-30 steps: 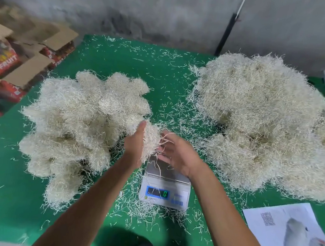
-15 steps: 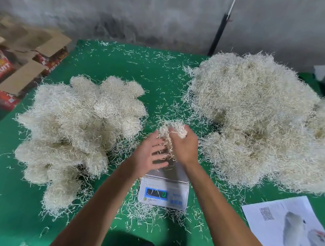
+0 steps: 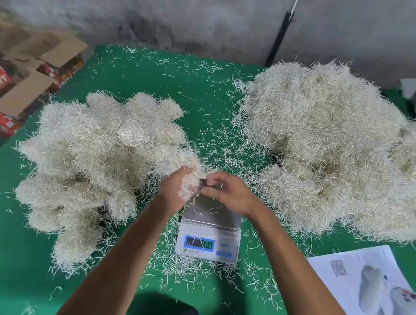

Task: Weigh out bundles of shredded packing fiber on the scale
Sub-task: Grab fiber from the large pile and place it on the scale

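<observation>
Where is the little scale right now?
In the head view, the scale sits low in the middle, on the green table between the two fiber heaps, just below both hands.

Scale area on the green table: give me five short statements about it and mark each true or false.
1. The left hand grips a bundle of fiber above the scale. True.
2. The bundle rests on the scale's pan. False: only a few loose strands lie on the pan; the bundle is held above it.
3. The bigger fiber heap lies to the right of the scale. True.
4. The printed sheet lies to the left of the scale. False: it lies at the near right.
5. The right hand rests flat on the table. False: it is raised beside the bundle, fingers curled around something small and dark.
</observation>
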`<action>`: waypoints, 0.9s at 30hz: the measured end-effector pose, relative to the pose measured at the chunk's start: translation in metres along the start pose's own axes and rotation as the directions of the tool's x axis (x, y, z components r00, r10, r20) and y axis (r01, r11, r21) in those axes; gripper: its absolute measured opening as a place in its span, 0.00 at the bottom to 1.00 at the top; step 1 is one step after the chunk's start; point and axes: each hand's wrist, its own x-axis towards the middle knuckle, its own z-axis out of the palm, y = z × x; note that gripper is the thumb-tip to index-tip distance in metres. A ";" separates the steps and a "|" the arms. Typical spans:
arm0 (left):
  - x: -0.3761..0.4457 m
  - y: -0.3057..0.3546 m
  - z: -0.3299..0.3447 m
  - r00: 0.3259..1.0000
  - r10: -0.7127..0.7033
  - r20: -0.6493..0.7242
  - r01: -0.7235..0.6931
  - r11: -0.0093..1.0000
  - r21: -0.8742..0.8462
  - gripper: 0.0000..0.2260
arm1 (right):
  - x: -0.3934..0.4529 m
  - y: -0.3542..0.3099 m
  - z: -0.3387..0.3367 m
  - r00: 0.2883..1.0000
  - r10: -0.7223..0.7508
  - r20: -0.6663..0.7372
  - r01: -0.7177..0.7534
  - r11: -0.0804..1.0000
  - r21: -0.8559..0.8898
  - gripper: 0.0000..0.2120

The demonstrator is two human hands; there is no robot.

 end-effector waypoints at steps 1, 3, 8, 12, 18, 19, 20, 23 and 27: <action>0.002 0.002 -0.007 1.000 0.015 -0.019 -0.013 0.997 0.073 0.21 | -0.002 0.003 -0.002 0.999 -0.026 -0.044 0.025 0.999 -0.023 0.14; 0.002 0.000 -0.015 0.991 0.131 0.038 -0.136 0.937 0.323 0.23 | -0.007 0.004 -0.002 0.988 -0.067 -0.136 0.068 0.998 0.007 0.21; -0.008 0.003 0.015 0.964 0.114 0.242 -0.198 0.912 0.359 0.06 | -0.001 -0.002 0.028 0.989 -0.078 -0.127 0.101 0.977 0.189 0.34; -0.008 -0.007 0.011 0.972 0.124 0.202 -0.192 0.912 0.362 0.34 | 0.014 0.003 0.011 0.880 -0.196 -0.433 0.101 0.967 -0.232 0.25; -0.020 -0.050 -0.020 0.972 0.214 -0.099 -0.136 0.852 0.506 0.10 | 0.015 0.038 0.009 0.982 -0.140 -0.127 -0.006 0.646 -0.763 0.47; -0.023 -0.058 -0.024 0.976 0.204 -0.081 -0.135 0.848 0.512 0.09 | 0.014 0.044 0.011 0.998 -0.039 -0.059 -0.022 0.616 -0.788 0.47; -0.026 -0.065 -0.029 0.981 0.181 -0.068 -0.123 0.855 0.503 0.10 | 0.012 0.049 0.011 0.999 0.004 -0.037 -0.031 0.609 -0.792 0.46; -0.034 -0.077 -0.036 0.990 0.131 -0.057 -0.092 0.890 0.447 0.05 | -0.001 0.055 0.011 0.988 -0.076 -0.136 -0.054 0.656 -0.753 0.47; -0.034 -0.083 -0.039 0.991 0.133 0.014 -0.127 0.903 0.410 0.08 | -0.015 0.054 0.017 0.930 -0.195 -0.313 -0.059 0.758 -0.649 0.46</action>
